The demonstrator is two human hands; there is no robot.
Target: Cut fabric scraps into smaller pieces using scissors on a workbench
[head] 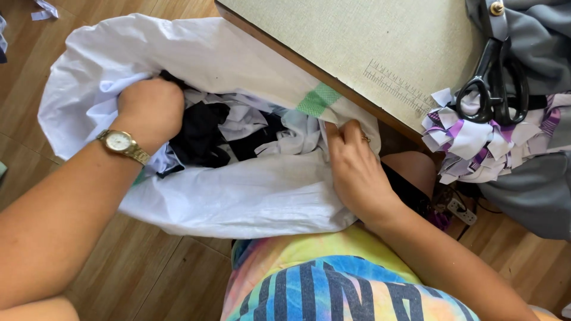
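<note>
A large white woven sack (250,199) stands open on the floor beside my knee, filled with black and white fabric scraps (229,128). My left hand (150,107), with a gold wristwatch (122,144) on the wrist, is pushed down into the scraps at the sack's left side, fingers closed and hidden among the cloth. My right hand (352,163) pinches the sack's right rim near a green woven stripe (318,99), holding the mouth open against the table edge.
A beige worktable (357,41) with a printed ruler scale fills the upper right. On it lie black scissors (496,83), a heap of white and purple offcuts (476,145) and grey fabric (535,53). A power strip (461,210) lies on the wooden floor (148,267).
</note>
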